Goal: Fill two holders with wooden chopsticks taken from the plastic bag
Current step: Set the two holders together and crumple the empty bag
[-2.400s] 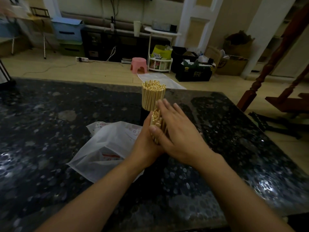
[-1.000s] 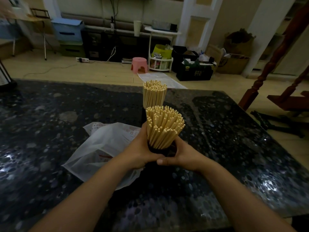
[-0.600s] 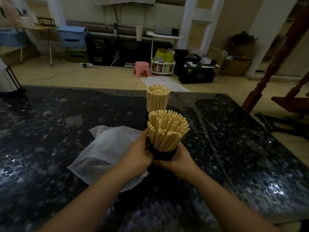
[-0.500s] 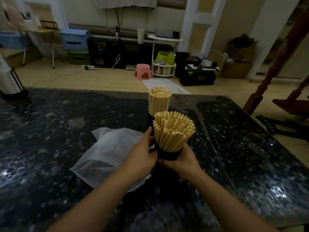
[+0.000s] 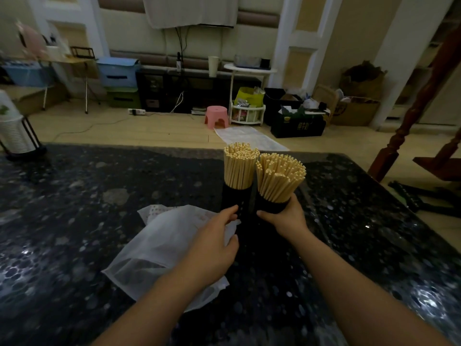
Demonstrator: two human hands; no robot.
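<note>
The head view looked down on a dark, glossy stone bench speckled with pale flecks. Two black cylindrical holders stood side by side near its middle, both packed with pale, slender wooden chopsticks, blunt ends upward. The left holder stood upright with its chopsticks in a tight, straight bundle. The right holder was just beside it, apparently touching, and its chopsticks fanned outward in a looser spray.

The right hand gripped the right holder low on its body, thumb across the front and fingers curled round the far side. The left hand was loosely open and held nothing; its thumb tip reached toward the base of the left holder, though whether it touched could not be told.

A thin, crumpled, translucent white plastic bag with faint red print lay flat on the bench beneath and to the left of the left hand, close to the holders.

Beyond the bench lay a pale wooden floor, a pink plastic stool, and a turned reddish wooden post at right.
</note>
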